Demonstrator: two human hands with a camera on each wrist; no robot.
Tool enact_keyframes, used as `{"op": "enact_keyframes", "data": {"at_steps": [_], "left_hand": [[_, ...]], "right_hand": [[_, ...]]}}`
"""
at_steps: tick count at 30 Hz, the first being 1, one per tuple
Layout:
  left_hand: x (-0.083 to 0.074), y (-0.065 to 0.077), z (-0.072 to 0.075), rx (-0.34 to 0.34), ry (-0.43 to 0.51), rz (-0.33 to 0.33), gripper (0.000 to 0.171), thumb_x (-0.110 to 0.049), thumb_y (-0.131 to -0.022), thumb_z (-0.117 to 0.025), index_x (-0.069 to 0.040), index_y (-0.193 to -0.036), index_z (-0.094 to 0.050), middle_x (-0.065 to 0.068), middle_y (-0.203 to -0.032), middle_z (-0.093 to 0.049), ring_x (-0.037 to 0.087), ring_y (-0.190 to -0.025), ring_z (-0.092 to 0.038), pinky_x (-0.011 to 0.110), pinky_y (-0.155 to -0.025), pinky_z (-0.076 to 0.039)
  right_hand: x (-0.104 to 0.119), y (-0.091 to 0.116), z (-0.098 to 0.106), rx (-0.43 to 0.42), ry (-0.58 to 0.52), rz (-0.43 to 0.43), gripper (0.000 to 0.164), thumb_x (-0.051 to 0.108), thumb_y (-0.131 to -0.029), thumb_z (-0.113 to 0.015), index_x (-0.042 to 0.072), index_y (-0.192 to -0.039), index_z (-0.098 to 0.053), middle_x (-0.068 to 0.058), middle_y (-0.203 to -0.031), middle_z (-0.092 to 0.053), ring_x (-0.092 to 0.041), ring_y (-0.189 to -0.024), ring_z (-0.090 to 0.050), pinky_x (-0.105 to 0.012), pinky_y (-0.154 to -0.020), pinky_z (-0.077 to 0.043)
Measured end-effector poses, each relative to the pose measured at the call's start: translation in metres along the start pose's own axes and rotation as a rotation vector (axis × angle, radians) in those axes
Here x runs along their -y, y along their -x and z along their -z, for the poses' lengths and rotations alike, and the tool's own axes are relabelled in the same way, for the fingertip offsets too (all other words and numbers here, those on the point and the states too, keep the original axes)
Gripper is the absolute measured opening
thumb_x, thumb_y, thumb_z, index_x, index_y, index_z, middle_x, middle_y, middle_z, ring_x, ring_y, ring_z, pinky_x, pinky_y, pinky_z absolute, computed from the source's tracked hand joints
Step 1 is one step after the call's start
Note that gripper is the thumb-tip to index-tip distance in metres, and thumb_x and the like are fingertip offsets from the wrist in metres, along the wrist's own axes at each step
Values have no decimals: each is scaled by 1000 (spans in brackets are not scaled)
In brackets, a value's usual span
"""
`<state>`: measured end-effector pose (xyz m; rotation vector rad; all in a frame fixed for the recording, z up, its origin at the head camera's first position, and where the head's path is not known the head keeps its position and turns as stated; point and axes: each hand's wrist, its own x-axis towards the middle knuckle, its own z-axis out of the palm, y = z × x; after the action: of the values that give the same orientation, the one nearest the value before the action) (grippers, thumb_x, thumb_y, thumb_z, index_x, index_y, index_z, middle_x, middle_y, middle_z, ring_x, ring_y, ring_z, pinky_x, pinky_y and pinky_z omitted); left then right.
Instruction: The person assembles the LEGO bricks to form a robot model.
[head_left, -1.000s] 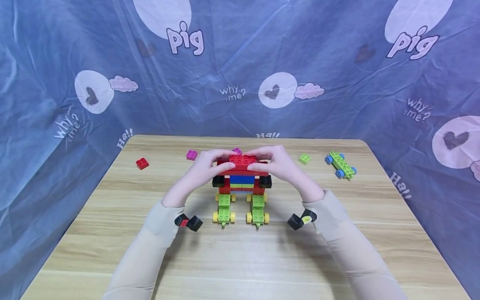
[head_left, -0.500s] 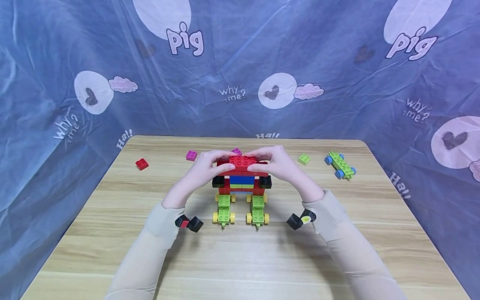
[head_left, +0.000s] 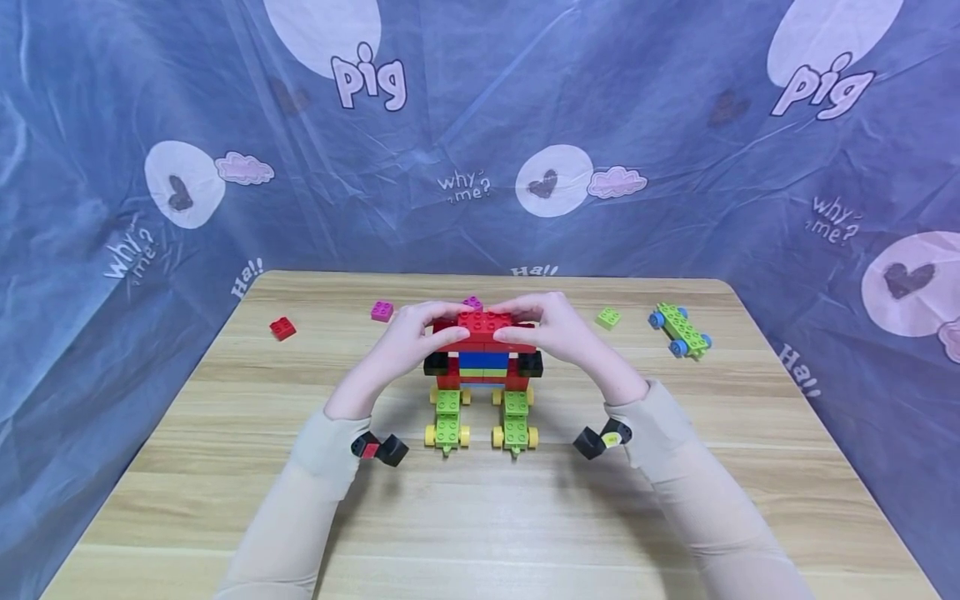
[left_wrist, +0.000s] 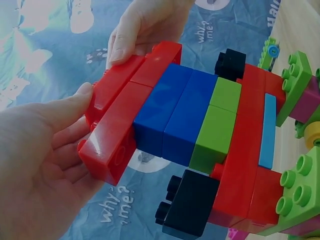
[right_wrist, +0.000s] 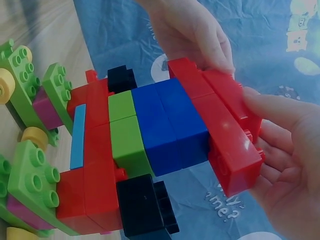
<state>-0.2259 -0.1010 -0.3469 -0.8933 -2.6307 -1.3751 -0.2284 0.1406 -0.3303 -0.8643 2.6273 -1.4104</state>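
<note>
**Both hands on the red top brick**

My left hand (head_left: pixel 414 335) and right hand (head_left: pixel 553 329) are each clamped on the glossy red plastic brick with round studs (head_left: pixel 485 322), the uppermost piece of an upright toy-brick figure (left_wrist: pixel 172 107). Each grip takes one end, thumb on the near face and fingers reaching round behind, where the red hides part of them.

What matters most here is how that brick lies: its long axis runs crosswise, from one hand to the other, parallel to the wider row of two red plastic bricks (left_wrist: pixel 114 135) directly under it. Neither hand is nearer; the brick sits squarely between them. I judge that seating it would take equal force at both ends, straight down, since a heavier side could tip it. It touches the row, but whether it is fully home I cannot tell.

Below come blue plastic bricks (head_left: pixel 483 361) and lime-green ones (left_wrist: pixel 215 130), with a black plastic brick jutting out at either side (head_left: pixel 437 364). The figure stands in the middle of the pale wood-grain worktop (head_left: pixel 480 517), on two lime-green plastic bases with yellow wheels (head_left: pixel 447 429), their long axes pointing towards me, so I would expect sideways pushes to be riskier than downward ones.
</note>
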Motion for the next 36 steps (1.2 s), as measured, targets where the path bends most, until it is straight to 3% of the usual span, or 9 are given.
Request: {"op": "enact_keyframes", "data": {"at_steps": [26, 36], "left_hand": [[3, 1, 0, 7, 58, 53, 39, -27, -90, -68, -12, -126, -64, 8, -127, -64, 23, -112, -61, 40, -90, -54], [3, 0, -2, 1, 51, 36, 39, -25, -90, -68, -8, -125, -64, 10, -126, -64, 24, -112, -61, 40, -90, -54]], "right_hand": [[-1, -1, 0, 15, -17, -22, 41, 18, -84, -74, 1, -120, -66, -15, -113, -70, -25, -95, -69, -38, -84, -57], [-2, -1, 0, 21, -33, -39, 41, 19, -83, -76, 2, -120, -67, -15, -112, -70, -25, -99, -69, -39, -86, -56]]}}
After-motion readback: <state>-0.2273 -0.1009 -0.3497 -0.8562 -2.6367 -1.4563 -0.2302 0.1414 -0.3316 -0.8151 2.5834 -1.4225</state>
